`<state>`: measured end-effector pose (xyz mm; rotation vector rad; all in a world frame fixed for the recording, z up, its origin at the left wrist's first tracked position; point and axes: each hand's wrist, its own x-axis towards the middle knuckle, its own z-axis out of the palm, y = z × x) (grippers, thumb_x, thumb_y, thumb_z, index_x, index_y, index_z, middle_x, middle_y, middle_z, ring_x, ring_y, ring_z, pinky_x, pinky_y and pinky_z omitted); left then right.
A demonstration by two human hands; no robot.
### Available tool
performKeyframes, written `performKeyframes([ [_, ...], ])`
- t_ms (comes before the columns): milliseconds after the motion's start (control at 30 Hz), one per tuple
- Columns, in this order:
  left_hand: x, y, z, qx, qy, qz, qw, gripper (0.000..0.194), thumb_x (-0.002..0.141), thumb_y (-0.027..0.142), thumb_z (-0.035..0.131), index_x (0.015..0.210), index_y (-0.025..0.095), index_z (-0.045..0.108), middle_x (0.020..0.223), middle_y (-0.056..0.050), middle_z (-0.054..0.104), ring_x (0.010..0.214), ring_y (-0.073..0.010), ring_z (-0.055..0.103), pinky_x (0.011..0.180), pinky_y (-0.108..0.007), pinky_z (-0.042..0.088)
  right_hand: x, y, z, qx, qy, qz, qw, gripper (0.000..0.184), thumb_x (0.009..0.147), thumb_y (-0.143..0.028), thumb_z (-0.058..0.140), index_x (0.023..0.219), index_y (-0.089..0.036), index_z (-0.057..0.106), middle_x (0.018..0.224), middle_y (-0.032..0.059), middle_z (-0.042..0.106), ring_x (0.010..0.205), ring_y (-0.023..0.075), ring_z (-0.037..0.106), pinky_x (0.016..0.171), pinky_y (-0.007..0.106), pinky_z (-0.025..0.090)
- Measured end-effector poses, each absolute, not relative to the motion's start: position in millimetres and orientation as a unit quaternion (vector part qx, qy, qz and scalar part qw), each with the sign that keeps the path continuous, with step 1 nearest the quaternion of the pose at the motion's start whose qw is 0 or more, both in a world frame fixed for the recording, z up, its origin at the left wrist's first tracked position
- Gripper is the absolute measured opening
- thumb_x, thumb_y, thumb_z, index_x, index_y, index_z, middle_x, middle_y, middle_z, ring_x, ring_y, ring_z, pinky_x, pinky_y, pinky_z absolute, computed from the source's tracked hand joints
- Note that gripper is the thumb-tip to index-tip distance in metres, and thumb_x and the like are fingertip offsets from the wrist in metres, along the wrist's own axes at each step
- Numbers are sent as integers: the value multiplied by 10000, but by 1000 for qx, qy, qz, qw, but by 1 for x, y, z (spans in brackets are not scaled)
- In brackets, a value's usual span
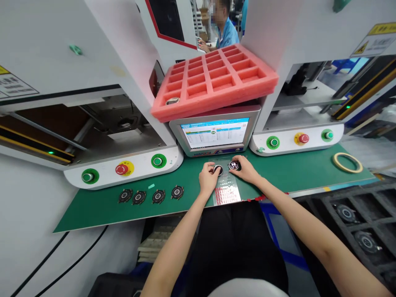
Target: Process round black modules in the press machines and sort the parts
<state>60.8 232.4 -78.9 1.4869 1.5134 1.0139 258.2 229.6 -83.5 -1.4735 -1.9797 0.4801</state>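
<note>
Both hands are over the green mat in front of the monitor. Between the thumb and fingers of my left hand (208, 178) is a round dark watch case (218, 170) with a silvery rim. My right hand (246, 170) grips a round watch (234, 165) by its edge; white shapes show on its dark face. Below and between the hands lies a clear sheet with rows of small red stickers (227, 195). To the left, several round watch backs (158, 196) sit in a row on the mat.
A pink foam tray (216, 99) rests atop the monitor (216, 134), holding one round piece. Press machines with button panels (123, 169) flank it. A tape roll (347, 162) lies right on the green mat (102, 210). A black tray (355, 225) holds watch parts. A person (227, 31) sits behind.
</note>
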Motion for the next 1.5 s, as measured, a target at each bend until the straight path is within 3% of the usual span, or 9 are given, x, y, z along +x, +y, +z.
performKeyframes([
  [100,58,228,-79,625,603,376,324,205,802,273,638,992,196,635,830,-46,687,806,-211,627,832,-383,490,257,228,-90,-558,-739,192,325,392,758,-272,714,1076,-183,502,1043,109,627,1001,269,597,899,445,493],
  [300,60,225,-77,674,608,349,234,139,829,289,597,900,190,665,988,-122,599,1036,-301,540,945,-478,436,257,228,-90,-551,-733,206,341,388,744,-269,683,1076,-184,500,1028,108,611,993,271,585,900,446,490],
  [467,57,221,-71,744,534,322,240,379,730,175,654,1104,200,597,1144,-86,605,1093,-258,541,991,-412,439,259,228,-88,-542,-741,208,339,411,726,-240,647,1104,-194,491,1039,107,598,994,267,584,914,439,489],
  [600,56,221,-73,764,515,304,242,408,714,111,639,1107,207,585,1132,-73,627,1080,-258,542,979,-409,443,259,228,-88,-539,-745,208,334,423,732,-238,629,1125,-203,478,1056,114,591,1011,279,577,918,455,481],
  [733,56,224,-79,751,534,311,231,301,791,164,617,1088,199,575,1120,-92,632,1062,-270,545,958,-420,448,259,228,-87,-540,-746,207,330,421,732,-240,628,1123,-200,477,1060,116,595,1009,284,577,924,463,474],
  [1500,56,224,-79,754,535,314,217,265,785,184,643,1042,209,585,1086,-76,659,1026,-268,573,910,-402,465,259,227,-86,-539,-750,194,330,390,734,-236,620,1099,-175,497,1040,125,603,985,278,574,895,440,482],
])
